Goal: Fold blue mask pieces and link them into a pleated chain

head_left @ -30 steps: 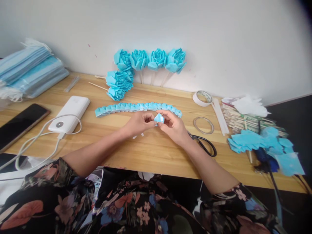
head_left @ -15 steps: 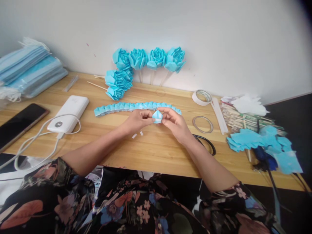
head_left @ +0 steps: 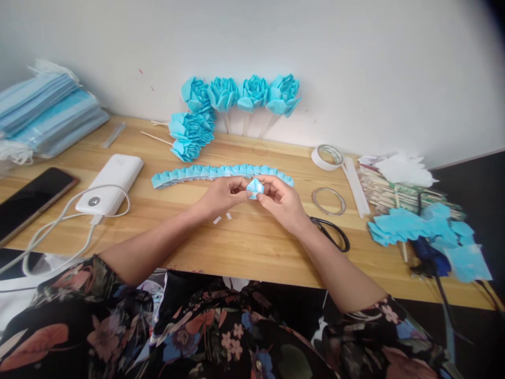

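Observation:
Between my two hands is a small folded blue piece (head_left: 255, 188) with a pointed top and a pale patch on it. My left hand (head_left: 228, 196) pinches its left edge, and my right hand (head_left: 281, 201) grips the right side with the thumb on its lower edge. Just behind the hands, a long curved row of similar folded blue pieces (head_left: 197, 172) lies on the wooden table (head_left: 252, 252). Two tiny white strips (head_left: 217, 220) rest in front of my left hand.
Blue flowers on sticks (head_left: 253, 93) stand against the wall. At left are masks (head_left: 47, 113), a phone (head_left: 33, 202) and a power bank (head_left: 112, 181) with cable. Tape (head_left: 327, 157), a thin ring (head_left: 329, 201), black scissors handles (head_left: 335, 234) and blue fabric (head_left: 410, 225) are at right.
My right thumb has shifted slightly left along the lower edge of the folded piece. Both hands still hold it in nearly the same place.

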Motion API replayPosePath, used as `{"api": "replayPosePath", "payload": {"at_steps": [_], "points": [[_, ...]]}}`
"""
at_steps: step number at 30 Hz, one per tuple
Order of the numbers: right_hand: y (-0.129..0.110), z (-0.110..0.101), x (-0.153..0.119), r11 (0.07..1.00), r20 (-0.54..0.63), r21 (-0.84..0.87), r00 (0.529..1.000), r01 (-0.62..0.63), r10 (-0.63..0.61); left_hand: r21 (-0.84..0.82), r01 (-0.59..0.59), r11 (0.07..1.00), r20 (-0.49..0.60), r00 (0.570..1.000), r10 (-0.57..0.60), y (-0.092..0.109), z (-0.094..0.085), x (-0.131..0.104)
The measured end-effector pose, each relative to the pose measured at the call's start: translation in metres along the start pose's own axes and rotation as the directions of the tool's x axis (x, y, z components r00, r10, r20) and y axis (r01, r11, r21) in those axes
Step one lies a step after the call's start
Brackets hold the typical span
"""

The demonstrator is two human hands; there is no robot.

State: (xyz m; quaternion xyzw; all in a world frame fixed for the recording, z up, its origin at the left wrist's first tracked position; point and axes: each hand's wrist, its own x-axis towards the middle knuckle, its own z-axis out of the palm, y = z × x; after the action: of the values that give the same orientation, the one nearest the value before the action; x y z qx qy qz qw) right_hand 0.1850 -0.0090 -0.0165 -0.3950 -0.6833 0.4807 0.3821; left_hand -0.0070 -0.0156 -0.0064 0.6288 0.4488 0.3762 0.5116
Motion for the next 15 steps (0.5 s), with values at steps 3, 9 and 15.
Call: {"api": "replayPosePath", "payload": {"at_steps": [3,9,15], "points": [[0.0006,0.0022,-0.0001,0.999,-0.003,-0.024,0.999,0.034,-0.034,0.039,-0.002,0.999,0.0,1.0,0.002,-0.0025,0.0018,-0.0006],[-0.0022,0.0038,-0.0005,0.997,0.002,0.005,0.997,0.072,-0.072,0.031,0.018,0.999,0.032,0.999,-0.019,-0.0011,0.0039,-0.0025],[-0.0019,-0.0021,0.0003,0.998,0.005,0.021,0.998,0.057,-0.057,-0.042,0.034,0.999,0.033,0.999,-0.032,0.0001,0.0003,-0.0014]]}}
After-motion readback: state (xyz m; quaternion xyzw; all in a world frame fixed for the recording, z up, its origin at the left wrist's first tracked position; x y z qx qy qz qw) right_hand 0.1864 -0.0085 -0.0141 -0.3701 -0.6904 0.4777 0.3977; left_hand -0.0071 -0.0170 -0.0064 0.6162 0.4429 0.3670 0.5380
